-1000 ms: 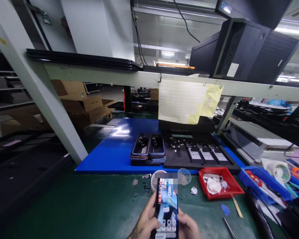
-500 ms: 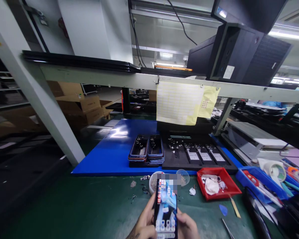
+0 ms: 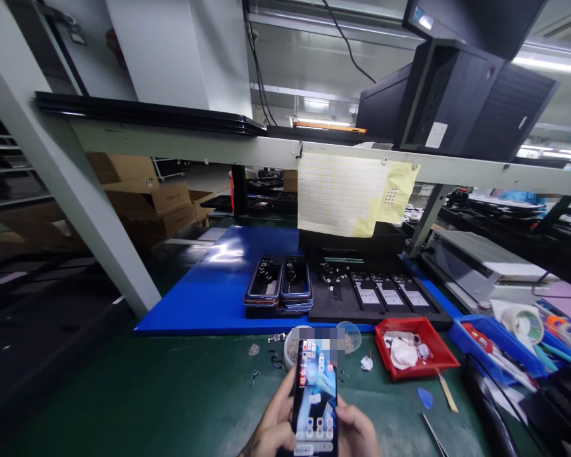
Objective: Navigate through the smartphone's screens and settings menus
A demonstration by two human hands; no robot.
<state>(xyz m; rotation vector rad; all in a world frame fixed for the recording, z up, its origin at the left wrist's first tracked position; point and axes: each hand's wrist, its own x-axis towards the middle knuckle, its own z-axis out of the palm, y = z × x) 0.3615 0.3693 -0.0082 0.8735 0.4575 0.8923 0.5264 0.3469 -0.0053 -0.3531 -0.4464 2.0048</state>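
A smartphone (image 3: 315, 400) with a lit home screen of app icons is held upright between both hands over the green mat. My left hand (image 3: 273, 422) wraps its left edge, the thumb near the lower left corner of the screen. Along the right edge my right hand (image 3: 356, 428) grips it, thumb against the side. Just behind the phone's top stand a white tub of small screws (image 3: 291, 346) and a clear round dish (image 3: 351, 338), both partly covered. Small loose parts and a little pile of screws (image 3: 254, 350) lie to the left.
Two stacks of phone frames (image 3: 265, 279) stand on a blue mat (image 3: 195, 292), beside a black tray (image 3: 333, 311) with phone assemblies. Rightward are a red bin (image 3: 416, 371), a blue bin (image 3: 499, 374), tweezers (image 3: 434, 435), a blue pick (image 3: 425, 398) and a shelf (image 3: 247, 150) overhead.
The left thumb has shifted slightly at the phone's lower left edge. The phone stays in both hands with the same screen, and the camera view has moved a little.
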